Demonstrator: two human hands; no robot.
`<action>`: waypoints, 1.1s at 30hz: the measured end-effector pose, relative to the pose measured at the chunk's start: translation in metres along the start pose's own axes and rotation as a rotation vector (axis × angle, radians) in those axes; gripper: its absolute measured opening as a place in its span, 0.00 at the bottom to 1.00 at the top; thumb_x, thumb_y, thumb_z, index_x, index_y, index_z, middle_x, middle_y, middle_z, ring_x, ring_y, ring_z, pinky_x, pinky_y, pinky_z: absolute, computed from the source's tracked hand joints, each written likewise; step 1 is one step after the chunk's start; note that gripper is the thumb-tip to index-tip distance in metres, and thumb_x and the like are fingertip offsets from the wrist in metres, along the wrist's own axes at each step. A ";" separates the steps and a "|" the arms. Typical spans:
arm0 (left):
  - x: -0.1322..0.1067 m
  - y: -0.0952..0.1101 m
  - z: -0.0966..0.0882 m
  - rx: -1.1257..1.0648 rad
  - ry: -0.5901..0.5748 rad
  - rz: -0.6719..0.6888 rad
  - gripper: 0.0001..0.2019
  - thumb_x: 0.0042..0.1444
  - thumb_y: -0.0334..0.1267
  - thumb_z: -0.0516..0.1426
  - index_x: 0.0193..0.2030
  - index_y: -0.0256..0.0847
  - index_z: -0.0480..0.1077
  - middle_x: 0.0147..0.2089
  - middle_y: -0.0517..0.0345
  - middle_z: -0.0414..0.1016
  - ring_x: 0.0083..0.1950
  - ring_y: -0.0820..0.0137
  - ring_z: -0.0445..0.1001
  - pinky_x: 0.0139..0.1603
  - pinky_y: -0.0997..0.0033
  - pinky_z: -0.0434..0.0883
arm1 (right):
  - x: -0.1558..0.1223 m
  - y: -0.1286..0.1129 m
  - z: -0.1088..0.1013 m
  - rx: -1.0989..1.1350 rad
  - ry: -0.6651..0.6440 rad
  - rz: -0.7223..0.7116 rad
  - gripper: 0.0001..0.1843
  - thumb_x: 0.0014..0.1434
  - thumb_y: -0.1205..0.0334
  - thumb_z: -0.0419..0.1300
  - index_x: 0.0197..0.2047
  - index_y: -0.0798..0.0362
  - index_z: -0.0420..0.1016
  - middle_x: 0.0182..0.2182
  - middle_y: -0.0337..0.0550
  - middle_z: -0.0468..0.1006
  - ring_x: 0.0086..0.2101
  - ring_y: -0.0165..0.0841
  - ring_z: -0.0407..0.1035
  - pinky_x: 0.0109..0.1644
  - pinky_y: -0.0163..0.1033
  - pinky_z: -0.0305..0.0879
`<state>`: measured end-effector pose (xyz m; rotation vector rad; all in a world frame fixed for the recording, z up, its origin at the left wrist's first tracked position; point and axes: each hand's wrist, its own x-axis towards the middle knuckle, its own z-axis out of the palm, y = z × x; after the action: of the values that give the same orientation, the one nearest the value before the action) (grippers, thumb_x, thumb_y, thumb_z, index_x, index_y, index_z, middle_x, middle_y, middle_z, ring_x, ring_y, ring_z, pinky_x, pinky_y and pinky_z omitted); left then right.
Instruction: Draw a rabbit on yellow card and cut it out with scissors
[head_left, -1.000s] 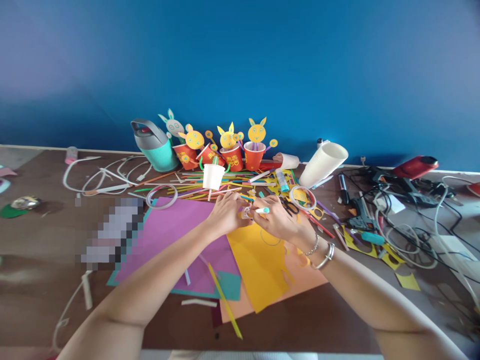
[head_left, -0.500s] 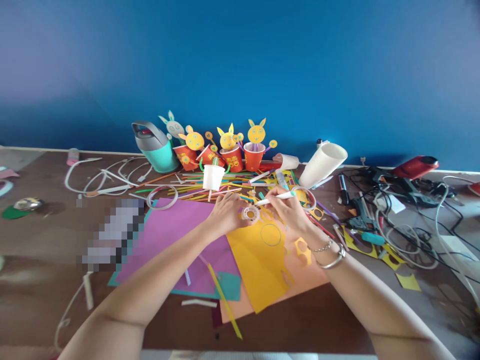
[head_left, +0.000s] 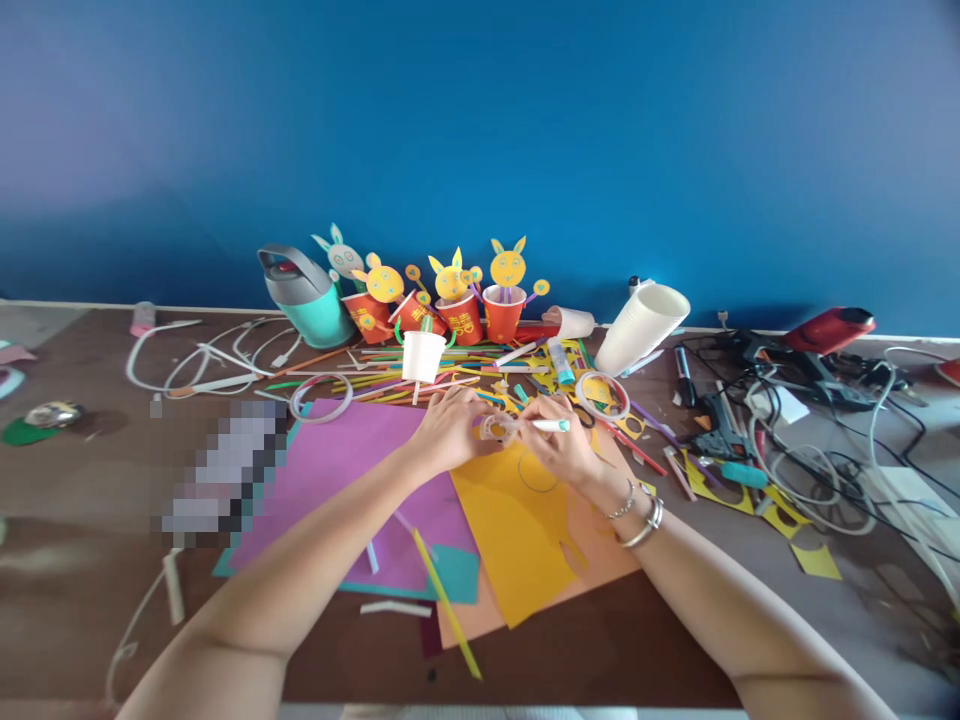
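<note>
My left hand is closed on a small clear ring, like a tape roll, at the top of the yellow paper. My right hand grips a white marker with a teal end, its tip side reaching the ring. A drawn circle shows on the yellow paper, partly covered by my right hand. Under the yellow sheet lies a peach sheet. To the left, a purple sheet sits on a teal one.
Behind my hands are scattered straws, a white cup and red cups with paper animal faces. A teal flask and stacked white cups stand by the blue wall. Glue guns and cables lie right; a pixelated object lies left.
My right hand has turned and moved down, bringing the marker against the ring and covering part of the drawn circle. My left hand keeps hold of the ring. The view has shifted slightly.
</note>
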<state>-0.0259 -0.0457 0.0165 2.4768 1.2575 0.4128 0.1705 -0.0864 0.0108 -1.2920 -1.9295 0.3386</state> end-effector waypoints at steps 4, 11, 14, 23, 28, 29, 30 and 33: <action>0.000 -0.001 0.001 0.005 0.011 0.005 0.17 0.50 0.49 0.63 0.46 0.51 0.75 0.46 0.56 0.74 0.54 0.59 0.69 0.57 0.57 0.63 | 0.000 0.002 0.004 -0.086 -0.010 -0.166 0.07 0.59 0.65 0.51 0.29 0.51 0.64 0.24 0.38 0.73 0.28 0.32 0.67 0.42 0.42 0.58; 0.000 -0.002 0.003 -0.010 0.021 0.022 0.19 0.48 0.51 0.64 0.46 0.48 0.75 0.46 0.55 0.74 0.54 0.60 0.69 0.58 0.56 0.63 | 0.000 0.003 0.012 -0.188 0.020 -0.293 0.06 0.56 0.69 0.52 0.28 0.52 0.63 0.22 0.36 0.72 0.25 0.29 0.65 0.43 0.39 0.56; 0.001 -0.001 0.002 -0.009 0.000 0.002 0.20 0.48 0.50 0.65 0.47 0.47 0.74 0.47 0.55 0.74 0.54 0.59 0.69 0.57 0.56 0.63 | 0.000 0.002 0.012 -0.228 0.025 -0.348 0.07 0.56 0.68 0.52 0.27 0.51 0.63 0.21 0.36 0.70 0.24 0.29 0.63 0.42 0.39 0.56; 0.000 -0.001 0.001 0.011 -0.024 -0.004 0.20 0.48 0.49 0.65 0.48 0.46 0.74 0.47 0.55 0.73 0.55 0.59 0.69 0.57 0.56 0.62 | 0.000 -0.003 0.010 -0.211 -0.024 -0.351 0.07 0.57 0.68 0.53 0.28 0.51 0.62 0.23 0.36 0.70 0.26 0.30 0.64 0.42 0.40 0.55; 0.001 0.000 0.000 0.006 -0.020 -0.004 0.20 0.48 0.49 0.65 0.47 0.46 0.74 0.46 0.55 0.73 0.55 0.59 0.69 0.57 0.56 0.62 | 0.001 -0.003 0.010 -0.202 -0.059 -0.329 0.07 0.57 0.69 0.52 0.28 0.51 0.62 0.24 0.37 0.71 0.27 0.31 0.64 0.43 0.40 0.56; 0.001 0.000 0.000 0.005 -0.023 -0.005 0.20 0.48 0.49 0.65 0.48 0.46 0.74 0.46 0.55 0.73 0.55 0.59 0.69 0.57 0.56 0.62 | 0.001 -0.003 0.010 -0.201 -0.061 -0.332 0.07 0.57 0.69 0.52 0.28 0.51 0.62 0.24 0.38 0.71 0.27 0.31 0.65 0.43 0.40 0.55; 0.001 0.000 0.000 0.006 -0.027 -0.006 0.20 0.49 0.50 0.65 0.48 0.46 0.74 0.47 0.55 0.73 0.55 0.59 0.69 0.57 0.56 0.62 | 0.001 -0.004 0.010 -0.196 -0.065 -0.334 0.07 0.57 0.68 0.52 0.28 0.51 0.62 0.24 0.38 0.71 0.28 0.31 0.65 0.43 0.40 0.55; 0.001 0.000 0.000 0.010 -0.027 -0.005 0.20 0.49 0.50 0.64 0.48 0.46 0.74 0.48 0.54 0.73 0.55 0.59 0.69 0.57 0.56 0.62 | 0.001 -0.003 0.010 -0.163 -0.081 -0.315 0.07 0.58 0.68 0.52 0.29 0.51 0.62 0.25 0.38 0.72 0.28 0.31 0.65 0.43 0.40 0.56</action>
<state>-0.0257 -0.0449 0.0165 2.4787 1.2571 0.3713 0.1610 -0.0854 0.0065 -1.0636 -2.2269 0.0761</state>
